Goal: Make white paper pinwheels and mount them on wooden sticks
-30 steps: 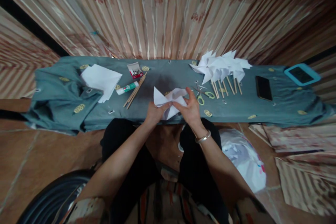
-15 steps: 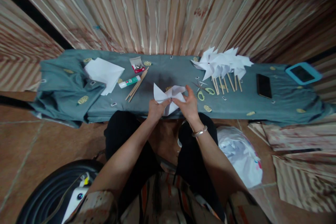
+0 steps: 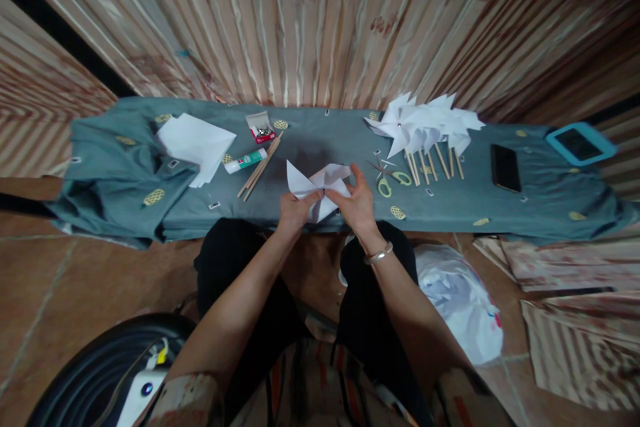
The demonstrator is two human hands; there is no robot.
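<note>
A white paper pinwheel (image 3: 320, 181) is held between both hands above the near edge of the cloth-covered table (image 3: 340, 137). My left hand (image 3: 296, 211) grips its left side, thumb reaching to the centre. From the right, my right hand (image 3: 358, 203) pinches it with the thumb at the middle, index finger raised along the far blade. A small dark spot shows at the pinwheel's centre, by the thumb tips. The fingers underneath are hidden by the paper. Several wooden sticks (image 3: 260, 170) lie to the left, and green-handled scissors (image 3: 393, 181) to the right.
White paper sheets (image 3: 197, 143), a glue stick (image 3: 246, 161) and an open red-and-white box (image 3: 261, 128) of small metal pieces lie left. Finished pinwheels on sticks (image 3: 425, 121), a phone (image 3: 505, 167) and a blue-framed tablet (image 3: 580, 143) lie right. A white plastic bag (image 3: 460, 307) stands on the floor.
The view has shifted slightly. Both hands keep their hold on the pinwheel, both thumbs staying at its centre; nothing has been let go.
</note>
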